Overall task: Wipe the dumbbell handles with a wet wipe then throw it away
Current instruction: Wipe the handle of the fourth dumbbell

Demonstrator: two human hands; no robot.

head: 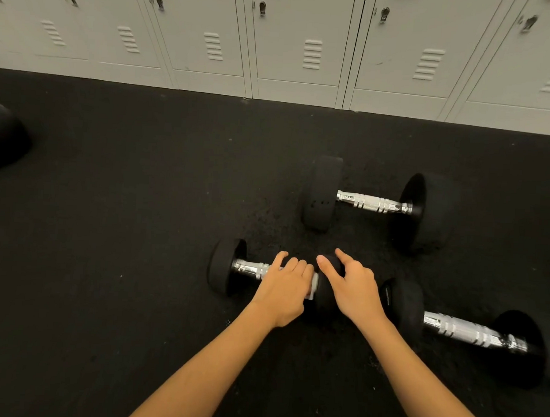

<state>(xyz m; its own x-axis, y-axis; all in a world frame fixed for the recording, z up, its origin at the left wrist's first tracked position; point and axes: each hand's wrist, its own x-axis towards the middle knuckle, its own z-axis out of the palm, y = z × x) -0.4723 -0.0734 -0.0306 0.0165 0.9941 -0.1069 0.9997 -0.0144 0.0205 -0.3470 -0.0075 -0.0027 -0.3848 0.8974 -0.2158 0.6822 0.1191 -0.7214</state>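
Observation:
Three black dumbbells with chrome handles lie on the dark rubber floor. The nearest dumbbell (226, 266) lies in front of me. My left hand (284, 285) is curled over the right part of its handle (250, 268), holding a white wet wipe (313, 285) against the metal; only a small edge of the wipe shows. My right hand (352, 287) grips that dumbbell's right head (326, 290), fingers and thumb spread round it. A second dumbbell (374, 202) lies farther back on the right. The third dumbbell (471, 331) lies at the near right.
A row of grey metal lockers (301, 44) stands along the far edge of the floor. A rounded black object (0, 136) sits at the far left edge. Dark rubber flooring (123, 216) stretches to the left of the dumbbells.

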